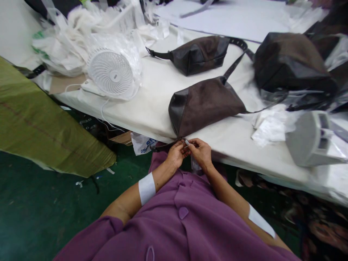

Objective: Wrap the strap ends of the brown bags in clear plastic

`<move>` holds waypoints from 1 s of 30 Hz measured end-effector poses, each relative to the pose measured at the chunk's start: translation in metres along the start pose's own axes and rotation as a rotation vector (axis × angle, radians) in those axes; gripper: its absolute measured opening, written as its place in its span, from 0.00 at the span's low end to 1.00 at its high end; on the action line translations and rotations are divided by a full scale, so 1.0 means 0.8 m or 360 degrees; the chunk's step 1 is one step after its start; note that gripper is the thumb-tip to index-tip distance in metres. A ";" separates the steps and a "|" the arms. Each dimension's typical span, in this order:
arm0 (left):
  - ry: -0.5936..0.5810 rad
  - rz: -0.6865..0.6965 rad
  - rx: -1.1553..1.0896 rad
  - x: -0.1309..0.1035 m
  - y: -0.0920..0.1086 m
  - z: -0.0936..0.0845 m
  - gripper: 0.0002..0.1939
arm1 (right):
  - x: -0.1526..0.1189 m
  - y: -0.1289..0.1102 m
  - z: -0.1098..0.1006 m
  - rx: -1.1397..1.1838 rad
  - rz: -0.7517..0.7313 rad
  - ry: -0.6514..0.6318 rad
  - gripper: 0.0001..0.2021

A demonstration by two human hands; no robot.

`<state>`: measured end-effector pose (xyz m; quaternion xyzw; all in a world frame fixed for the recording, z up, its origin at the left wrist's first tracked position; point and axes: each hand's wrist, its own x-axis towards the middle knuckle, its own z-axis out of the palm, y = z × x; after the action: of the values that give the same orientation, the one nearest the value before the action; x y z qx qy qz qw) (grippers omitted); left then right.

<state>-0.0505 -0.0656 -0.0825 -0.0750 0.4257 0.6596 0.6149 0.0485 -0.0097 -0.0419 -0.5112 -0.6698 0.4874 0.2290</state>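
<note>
At the table's front edge lies a dark brown bag (pixel 209 103) with black end panels, tilted on its side. A dark strap (pixel 165 146) runs from its near corner over the edge. My left hand (pixel 175 156) is closed on this strap close to the bag's corner. My right hand (pixel 201 153) pinches at the same spot, its fingertips meeting those of the left. Something small and pale shows at the right fingertips, too small to name. The fingers partly hide the strap's fastening.
Behind lies a second brown bag (pixel 201 54) with a buckled strap; a larger dark bag (pixel 293 61) sits at right. A white fan (pixel 111 72) and plastic bags (pixel 62 50) crowd the left. A grey dispenser (pixel 307 137) and crumpled white paper (pixel 272 125) stand at right.
</note>
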 end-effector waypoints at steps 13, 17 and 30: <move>-0.0228 -0.0055 0.0076 -0.001 0.013 -0.007 0.10 | 0.006 0.001 0.010 0.1449 0.0758 -0.0411 0.12; -0.0190 -0.0002 0.0069 -0.003 0.011 -0.009 0.11 | 0.007 0.001 0.009 0.1575 0.0809 -0.0498 0.12; 0.0062 0.0191 0.0213 0.008 0.001 -0.005 0.09 | 0.004 0.009 0.008 0.1255 0.0780 -0.0658 0.16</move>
<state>-0.0545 -0.0635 -0.0890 -0.0208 0.4843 0.6638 0.5695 0.0458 -0.0094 -0.0518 -0.4208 -0.3266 0.8336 0.1460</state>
